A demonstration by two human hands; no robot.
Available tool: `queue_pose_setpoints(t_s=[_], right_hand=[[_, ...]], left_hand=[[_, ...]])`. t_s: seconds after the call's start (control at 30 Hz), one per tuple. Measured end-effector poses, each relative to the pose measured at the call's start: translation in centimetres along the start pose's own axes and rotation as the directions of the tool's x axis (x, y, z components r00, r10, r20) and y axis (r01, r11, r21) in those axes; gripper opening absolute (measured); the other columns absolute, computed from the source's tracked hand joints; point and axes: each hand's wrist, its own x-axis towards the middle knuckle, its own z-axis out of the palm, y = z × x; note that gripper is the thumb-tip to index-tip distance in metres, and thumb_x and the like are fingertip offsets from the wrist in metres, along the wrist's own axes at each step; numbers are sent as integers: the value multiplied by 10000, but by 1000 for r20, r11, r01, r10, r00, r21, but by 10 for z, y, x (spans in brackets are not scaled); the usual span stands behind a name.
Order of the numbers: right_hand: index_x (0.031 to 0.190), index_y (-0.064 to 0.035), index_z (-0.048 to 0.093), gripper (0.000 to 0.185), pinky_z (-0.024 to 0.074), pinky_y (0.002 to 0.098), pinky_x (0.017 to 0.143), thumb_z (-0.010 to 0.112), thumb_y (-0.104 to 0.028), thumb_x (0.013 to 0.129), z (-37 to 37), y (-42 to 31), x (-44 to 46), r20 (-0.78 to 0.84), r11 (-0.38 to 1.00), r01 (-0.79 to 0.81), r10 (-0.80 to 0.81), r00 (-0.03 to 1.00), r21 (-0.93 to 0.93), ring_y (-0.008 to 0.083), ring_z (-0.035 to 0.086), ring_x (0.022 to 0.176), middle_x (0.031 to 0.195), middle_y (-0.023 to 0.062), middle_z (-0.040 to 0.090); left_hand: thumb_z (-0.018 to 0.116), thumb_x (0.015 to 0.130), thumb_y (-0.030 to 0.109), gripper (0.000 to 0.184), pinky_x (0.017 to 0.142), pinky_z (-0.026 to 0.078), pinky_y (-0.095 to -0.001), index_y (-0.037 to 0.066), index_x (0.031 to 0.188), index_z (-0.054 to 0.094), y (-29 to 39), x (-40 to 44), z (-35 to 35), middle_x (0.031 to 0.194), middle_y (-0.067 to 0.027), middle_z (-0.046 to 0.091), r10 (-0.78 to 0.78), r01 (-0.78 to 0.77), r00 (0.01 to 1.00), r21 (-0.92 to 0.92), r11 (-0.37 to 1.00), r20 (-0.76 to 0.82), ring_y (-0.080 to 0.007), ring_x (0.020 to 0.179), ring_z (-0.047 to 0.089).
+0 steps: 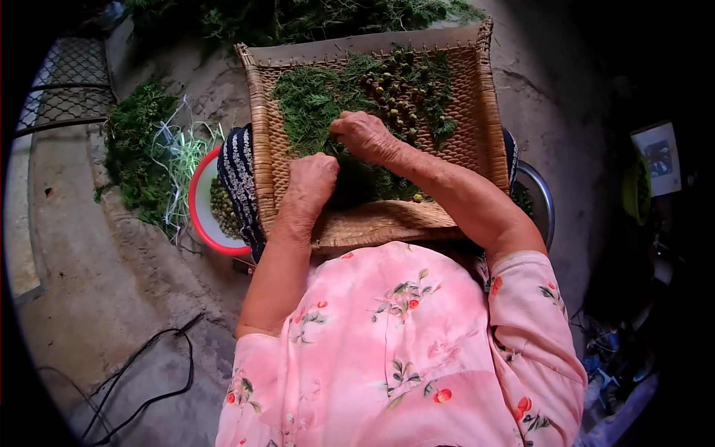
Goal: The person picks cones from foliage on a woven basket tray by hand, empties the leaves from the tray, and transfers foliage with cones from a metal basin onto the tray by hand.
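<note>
A woven wicker tray (465,141) rests across my lap. Feathery green sprigs (309,93) cover its left and middle, and small brownish-green seed cones (398,100) are gathered at its upper right. My right hand (363,134) is closed over the sprigs near the middle, its fingertips pressed together. Just below and to the left, my left hand (313,179) is curled closed, knuckles up, at the near edge of the greens. Whatever lies between the fingers of either hand is hidden.
Left of my lap stands a red-rimmed white basin (199,205) with small green cones. A metal basin (547,201) sits at the right. Cut branches (141,141) and pale plastic strands (182,149) lie left; more branches (290,18) lie beyond the tray. A black cable (190,365) crosses the floor.
</note>
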Motion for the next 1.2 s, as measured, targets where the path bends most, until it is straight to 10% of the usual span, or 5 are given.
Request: queue_pose_setpoints(t_s=[0.27,0.47,0.8,1.13,1.2], right_hand=[[871,-19,579,155,492,409,721,547,-90,737,-8,12,3,85,993,-62,70,994,-98,348,592,812,921,158,586],[1098,7,552,372,530,316,664,556,-53,731,-78,20,-5,223,494,-377,343,913,784,170,613,745,976,113,603],[934,7,581,172,480,274,567,603,-90,794,-102,75,-30,10,719,-447,523,852,532,121,547,648,742,52,574],[928,-32,585,201,477,399,740,610,-64,731,-81,58,-40,93,878,-281,340,936,-387,332,574,873,882,165,581],[933,-20,555,218,463,412,764,608,-53,725,-76,60,-42,61,904,-253,291,955,-344,342,549,912,899,166,559]], left_hand=[[580,666,46,79,622,461,-403,97,723,602,-32,-16,-7,722,-110,570,84,-83,967,16,996,-240,-294,727,581],[591,721,92,19,618,463,-408,87,739,590,-11,7,-33,699,-111,550,126,-125,974,15,992,-190,-306,713,567],[530,767,103,216,785,452,-371,77,976,577,35,54,3,1155,-142,503,346,-344,937,53,938,-47,-290,1027,513],[583,804,194,196,660,483,-374,0,795,606,13,47,-11,810,-94,602,84,-107,983,-138,985,-165,-267,779,603],[579,840,193,175,628,496,-329,24,842,622,16,57,-12,848,-43,619,-164,24,984,-850,527,-74,-187,729,616]])
